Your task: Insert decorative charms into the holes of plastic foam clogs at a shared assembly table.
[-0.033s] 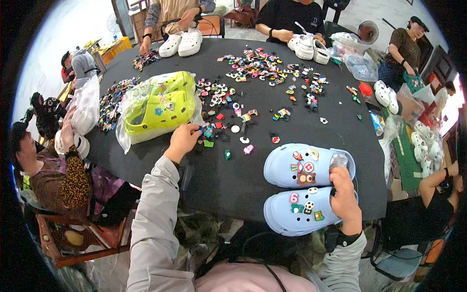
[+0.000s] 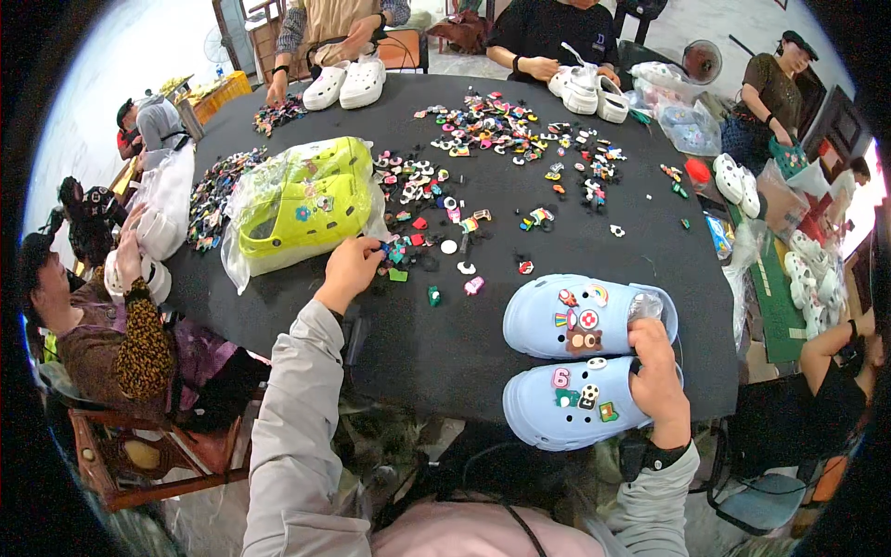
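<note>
My right hand [image 2: 661, 376] grips a pair of light blue clogs [image 2: 534, 320] at their openings, near the table's front edge. Both clogs lie side by side, toes to the left, with colourful shoe charms [image 2: 585, 340] on their uppers, a brown bear among them. Crumpled clear plastic shows inside the far clog. My left hand [image 2: 349, 273] is closed at the near edge of a loose charm pile [image 2: 413, 186], its fingertips pinching a small blue shoe charm [image 2: 381, 249]. Just behind that hand sit lime green clogs [image 2: 320, 209] in clear plastic, also decorated with charms.
More charm heaps [image 2: 492, 121] spread over the black table [image 2: 594, 251]. Co-workers sit across from me and at the left, handling white clogs [image 2: 345, 84]. At the right edge are white clogs [image 2: 736, 184] and plastic bags [image 2: 691, 127]. A wooden chair [image 2: 139, 446] stands lower left.
My hands and the clogs stay in place. At the left, the clear plastic by the co-worker's white clogs has shifted slightly.
</note>
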{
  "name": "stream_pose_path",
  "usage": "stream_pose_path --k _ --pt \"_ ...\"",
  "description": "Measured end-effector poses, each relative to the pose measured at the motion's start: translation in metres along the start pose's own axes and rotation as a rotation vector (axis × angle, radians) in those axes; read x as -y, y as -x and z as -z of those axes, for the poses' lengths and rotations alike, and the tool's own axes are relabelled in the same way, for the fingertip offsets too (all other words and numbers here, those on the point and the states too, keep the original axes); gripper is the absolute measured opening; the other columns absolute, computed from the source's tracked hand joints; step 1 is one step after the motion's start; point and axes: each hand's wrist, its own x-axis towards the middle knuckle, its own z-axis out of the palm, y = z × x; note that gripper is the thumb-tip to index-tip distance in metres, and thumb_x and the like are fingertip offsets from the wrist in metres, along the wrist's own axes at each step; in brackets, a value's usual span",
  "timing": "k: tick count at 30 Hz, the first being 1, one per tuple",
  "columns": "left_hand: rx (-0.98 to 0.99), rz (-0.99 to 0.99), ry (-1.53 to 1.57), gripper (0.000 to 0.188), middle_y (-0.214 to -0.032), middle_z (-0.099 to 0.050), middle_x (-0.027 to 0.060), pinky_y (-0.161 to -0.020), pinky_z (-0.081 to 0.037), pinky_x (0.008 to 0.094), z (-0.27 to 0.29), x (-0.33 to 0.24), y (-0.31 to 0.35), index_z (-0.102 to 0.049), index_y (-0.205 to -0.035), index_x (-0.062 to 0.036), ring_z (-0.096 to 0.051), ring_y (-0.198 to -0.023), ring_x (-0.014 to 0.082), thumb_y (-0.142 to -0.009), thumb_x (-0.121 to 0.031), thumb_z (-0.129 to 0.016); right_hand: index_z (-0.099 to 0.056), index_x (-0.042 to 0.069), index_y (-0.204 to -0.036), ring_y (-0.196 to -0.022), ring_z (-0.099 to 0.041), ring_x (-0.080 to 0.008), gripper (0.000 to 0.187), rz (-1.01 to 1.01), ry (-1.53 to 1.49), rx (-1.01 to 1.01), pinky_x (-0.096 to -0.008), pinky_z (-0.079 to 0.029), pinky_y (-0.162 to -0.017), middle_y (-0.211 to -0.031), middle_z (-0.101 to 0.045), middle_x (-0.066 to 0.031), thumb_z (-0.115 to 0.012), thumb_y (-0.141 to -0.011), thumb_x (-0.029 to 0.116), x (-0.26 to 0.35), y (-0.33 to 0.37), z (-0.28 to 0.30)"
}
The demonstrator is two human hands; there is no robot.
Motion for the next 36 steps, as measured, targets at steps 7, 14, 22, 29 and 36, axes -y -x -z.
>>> stream_pose_path --k 7,14,22,29,36 --pt "-0.136 -0.063 0.145 0.024 -0.077 -0.068 0.0128 -0.069 -0.051 0.0351 -0.008 0.009 -0.002 -0.067 -0.097 -0.0017 -0.066 -0.072 0.0269 -0.076 -0.013 -0.071 -0.049 -0.001 -0.087 -0.094 -0.05 -0.0397 0.03 -0.005 0.007 -0.003 -0.0446 -0.041 -0.084 -0.096 -0.053 -0.0188 -0.057 -0.058 -0.005 0.002 0.001 0.0" --pt "0.055 0.059 0.417 0.023 -0.08 -0.067 0.0083 -0.061 -0.05 0.0279 -0.003 0.015 -0.005 -0.063 -0.101 0.0054 -0.061 -0.068 0.0138 -0.08 -0.005 -0.067 -0.049 -0.001 -0.087 -0.095 -0.05 -0.0395 0.03 0.004 0.009 -0.009 -0.0437 -0.041 -0.085 -0.098 -0.053 -0.019 -0.058 -0.058 -0.005 0.0 0.0 -0.001" --pt "0.101 0.034 0.515 0.027 -0.086 -0.067 0.0062 -0.065 -0.049 0.0267 0.001 0.008 0.002 -0.063 -0.11 0.0069 -0.059 -0.069 0.0126 -0.085 0.001 -0.058 -0.049 0.0 -0.088 -0.095 -0.051 -0.0387 0.03 0.003 0.027 -0.003 -0.0433 -0.042 -0.083 -0.098 -0.054 -0.0185 -0.06 -0.06 -0.003 0.002 0.0 0.001" --pt "0.195 -0.011 0.473 0.023 -0.09 -0.069 0.0087 -0.067 -0.049 0.0266 -0.006 0.006 0.0 -0.066 -0.106 0.0025 -0.064 -0.076 0.0128 -0.085 -0.006 -0.062 -0.05 0.0 -0.088 -0.095 -0.051 -0.0383 0.03 -0.011 0.021 -0.011 -0.0432 -0.042 -0.083 -0.098 -0.054 -0.018 -0.06 -0.061 -0.003 0.002 0.0 0.002" --pt "-0.228 -0.025 -0.021 0.025 -0.098 -0.065 0.013 -0.079 -0.05 0.0388 -0.004 -0.002 0.008 -0.068 -0.103 -0.006 -0.063 -0.09 0.0279 -0.08 -0.016 -0.069 -0.05 -0.001 -0.088 -0.097 -0.051 -0.0393 0.029 -0.027 0.011 0.002 -0.0443 -0.041 -0.086 -0.099 -0.054 -0.0188 -0.059 -0.06 -0.003 0.003 0.0 0.001"
